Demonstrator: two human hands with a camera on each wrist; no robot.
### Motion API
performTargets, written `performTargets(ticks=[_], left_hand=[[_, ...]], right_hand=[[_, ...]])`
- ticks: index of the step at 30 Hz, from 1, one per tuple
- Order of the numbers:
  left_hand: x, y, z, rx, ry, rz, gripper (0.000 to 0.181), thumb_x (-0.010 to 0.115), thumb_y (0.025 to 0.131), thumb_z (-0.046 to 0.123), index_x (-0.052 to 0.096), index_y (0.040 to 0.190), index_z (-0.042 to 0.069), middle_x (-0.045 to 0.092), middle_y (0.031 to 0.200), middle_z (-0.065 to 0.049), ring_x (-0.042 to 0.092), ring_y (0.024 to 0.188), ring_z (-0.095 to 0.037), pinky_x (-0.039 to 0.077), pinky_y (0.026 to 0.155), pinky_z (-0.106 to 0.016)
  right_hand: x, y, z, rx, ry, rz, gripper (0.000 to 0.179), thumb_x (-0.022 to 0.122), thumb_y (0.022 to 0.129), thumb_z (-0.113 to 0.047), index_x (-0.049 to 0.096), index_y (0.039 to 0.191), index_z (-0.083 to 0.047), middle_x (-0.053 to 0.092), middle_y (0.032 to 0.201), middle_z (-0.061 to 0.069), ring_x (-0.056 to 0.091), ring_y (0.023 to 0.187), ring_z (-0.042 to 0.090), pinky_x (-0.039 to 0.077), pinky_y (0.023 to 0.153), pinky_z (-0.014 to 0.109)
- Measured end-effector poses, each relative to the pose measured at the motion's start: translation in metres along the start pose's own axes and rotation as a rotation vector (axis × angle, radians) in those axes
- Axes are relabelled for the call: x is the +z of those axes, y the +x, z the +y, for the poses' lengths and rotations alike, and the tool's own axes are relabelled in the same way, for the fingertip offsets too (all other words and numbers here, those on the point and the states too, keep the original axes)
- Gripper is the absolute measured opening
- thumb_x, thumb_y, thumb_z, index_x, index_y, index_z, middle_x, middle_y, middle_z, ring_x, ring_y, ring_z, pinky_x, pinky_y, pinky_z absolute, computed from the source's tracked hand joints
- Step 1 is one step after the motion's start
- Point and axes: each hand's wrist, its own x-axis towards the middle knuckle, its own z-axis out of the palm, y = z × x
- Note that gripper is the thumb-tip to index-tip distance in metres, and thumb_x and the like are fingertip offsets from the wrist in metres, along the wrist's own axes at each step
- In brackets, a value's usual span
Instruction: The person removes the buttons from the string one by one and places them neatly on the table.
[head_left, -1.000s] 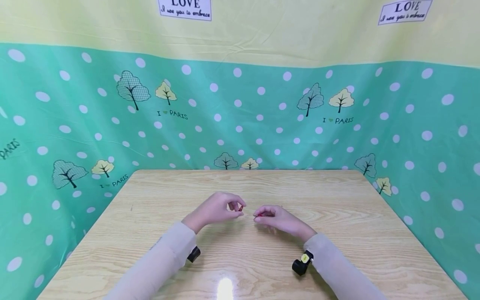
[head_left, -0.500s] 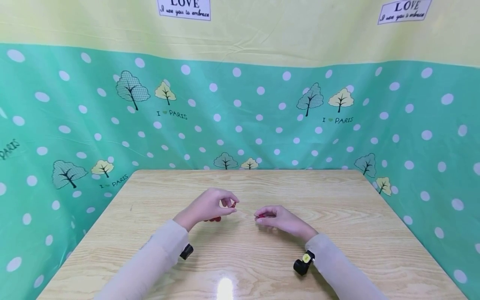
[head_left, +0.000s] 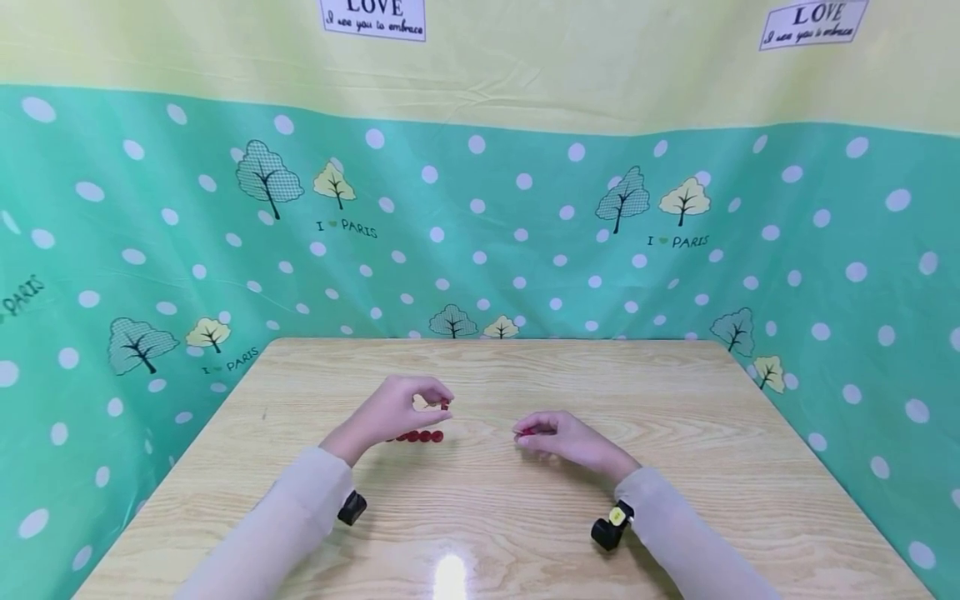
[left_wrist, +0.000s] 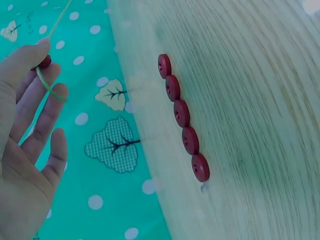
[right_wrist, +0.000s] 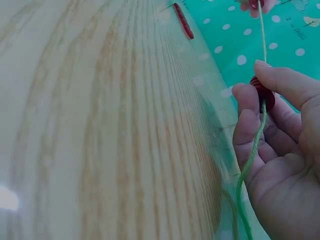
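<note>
My left hand (head_left: 390, 410) is raised over the left half of the table, thumb and index finger pinching a dark red button (left_wrist: 45, 62). A light green string (left_wrist: 58, 22) runs from this button toward the other hand, and its short end curls below it. To the right, my right hand (head_left: 570, 442) pinches a small stack of red buttons (right_wrist: 266, 96) with the same string through them. A thicker green length (right_wrist: 253, 145) of it hangs below the stack. Several red buttons (left_wrist: 181, 113) lie in a touching row on the wood, below the left hand in the head view.
The pale wooden table (head_left: 480, 517) ends at the back and sides against a green dotted cloth (head_left: 517, 250). Black wrist cameras sit on both sleeves (head_left: 281, 508). A bright reflection shows near the table's front.
My left hand has moved left with its button, away from the right hand, and uncovered the row of buttons. The right hand has barely shifted.
</note>
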Motion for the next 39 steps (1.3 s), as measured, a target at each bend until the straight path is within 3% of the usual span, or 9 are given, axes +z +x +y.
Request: performTargets(ticks=[4, 9, 12, 16, 19, 23, 27, 32, 39], left_hand=[[-0.004, -0.003, -0.003, -0.011, -0.036, 0.012, 0.015, 0.08, 0.087, 0.026, 0.074, 0.101, 0.022, 0.07, 0.088, 0.019, 0.065, 0.083, -0.003, 0.053, 0.069, -0.035], [-0.006, -0.006, -0.005, -0.02, -0.057, 0.009, 0.01, 0.08, 0.087, 0.023, 0.073, 0.094, 0.024, 0.07, 0.085, 0.018, 0.066, 0.08, -0.002, 0.054, 0.078, -0.049], [-0.004, -0.007, -0.006, -0.028, -0.063, -0.012, 0.01, 0.08, 0.088, 0.025, 0.074, 0.095, 0.022, 0.07, 0.087, 0.018, 0.065, 0.082, -0.003, 0.054, 0.08, -0.048], [0.005, -0.007, -0.006, -0.05, -0.061, -0.067, 0.014, 0.079, 0.088, 0.025, 0.075, 0.098, 0.017, 0.07, 0.088, 0.016, 0.064, 0.085, -0.008, 0.054, 0.079, -0.044], [0.017, -0.005, -0.004, -0.038, -0.049, -0.143, 0.015, 0.078, 0.089, 0.023, 0.076, 0.1, 0.014, 0.072, 0.092, 0.011, 0.065, 0.085, -0.011, 0.055, 0.08, -0.038], [0.032, -0.003, 0.001, -0.029, -0.016, -0.247, 0.017, 0.08, 0.087, 0.025, 0.077, 0.1, 0.015, 0.072, 0.096, 0.007, 0.065, 0.078, -0.008, 0.055, 0.075, -0.03], [0.043, 0.0, 0.005, -0.035, 0.011, -0.309, 0.02, 0.085, 0.082, 0.027, 0.078, 0.098, 0.018, 0.071, 0.094, 0.011, 0.062, 0.075, -0.003, 0.052, 0.072, -0.025], [0.051, 0.002, 0.005, -0.021, 0.014, -0.357, 0.022, 0.086, 0.081, 0.026, 0.078, 0.099, 0.017, 0.068, 0.09, 0.013, 0.062, 0.081, -0.003, 0.052, 0.076, -0.024], [0.053, 0.001, 0.004, -0.017, -0.007, -0.349, 0.014, 0.085, 0.083, 0.023, 0.077, 0.093, 0.017, 0.067, 0.088, 0.012, 0.062, 0.08, -0.004, 0.052, 0.076, -0.024]], right_hand=[[0.001, -0.001, 0.0, 0.001, -0.004, 0.0, 0.039, 0.07, 0.096, -0.031, 0.066, 0.127, -0.007, 0.068, 0.113, 0.007, 0.062, 0.092, 0.025, 0.054, 0.074, 0.033], [0.001, 0.0, 0.0, -0.004, -0.001, 0.005, 0.038, 0.07, 0.096, -0.03, 0.066, 0.126, -0.007, 0.067, 0.113, 0.007, 0.062, 0.093, 0.025, 0.055, 0.077, 0.035], [0.001, 0.0, 0.001, -0.005, -0.001, 0.006, 0.038, 0.07, 0.096, -0.03, 0.066, 0.126, -0.007, 0.068, 0.113, 0.007, 0.062, 0.092, 0.025, 0.055, 0.077, 0.035], [0.0, 0.001, 0.002, -0.003, -0.004, 0.008, 0.038, 0.07, 0.096, -0.03, 0.066, 0.126, -0.007, 0.067, 0.111, 0.008, 0.062, 0.091, 0.025, 0.055, 0.077, 0.035], [0.0, 0.002, 0.002, -0.004, -0.003, 0.009, 0.037, 0.069, 0.097, -0.03, 0.066, 0.125, -0.006, 0.067, 0.11, 0.008, 0.062, 0.091, 0.025, 0.055, 0.077, 0.035], [0.001, 0.002, 0.002, 0.001, -0.012, 0.01, 0.036, 0.069, 0.097, -0.03, 0.067, 0.125, -0.007, 0.067, 0.11, 0.008, 0.062, 0.091, 0.024, 0.054, 0.076, 0.035], [0.001, 0.003, 0.001, 0.006, -0.017, 0.011, 0.036, 0.069, 0.097, -0.031, 0.067, 0.124, -0.008, 0.067, 0.11, 0.009, 0.062, 0.09, 0.024, 0.054, 0.076, 0.034], [0.002, 0.003, 0.001, 0.007, -0.02, 0.013, 0.034, 0.069, 0.097, -0.03, 0.067, 0.124, -0.009, 0.067, 0.109, 0.008, 0.062, 0.089, 0.024, 0.054, 0.076, 0.035], [0.002, 0.003, 0.001, 0.008, -0.028, 0.013, 0.033, 0.069, 0.097, -0.029, 0.068, 0.123, -0.009, 0.067, 0.107, 0.006, 0.061, 0.089, 0.023, 0.054, 0.076, 0.034]])
